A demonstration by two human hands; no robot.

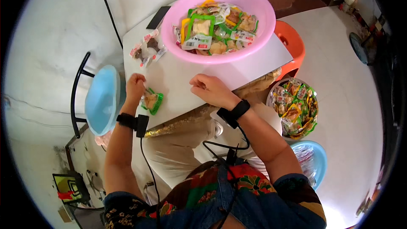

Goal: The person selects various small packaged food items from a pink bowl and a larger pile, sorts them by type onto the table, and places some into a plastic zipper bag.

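My left hand (135, 86) is closed at the left part of the white table, its fingertips at the upper edge of a small snack packet (151, 101). This packet has a green border and a clear window with pale brown food inside. To the right of it, my right hand (210, 90) hovers over the table's front edge with its fingers curled in; I see nothing in them. Beyond both hands, a pink basin (178, 51) holds several similar packets. A few clear and white packets with dark food (149, 48) lie on the table left of the basin.
The white table (186, 74) has an orange stool (295, 44) by its right side. Below that stands a round container (317, 109) full of packets, then a blue tub (322, 159) with clear plastic. A light blue basin (101, 99) is at the left. Cables hang from both wristbands.
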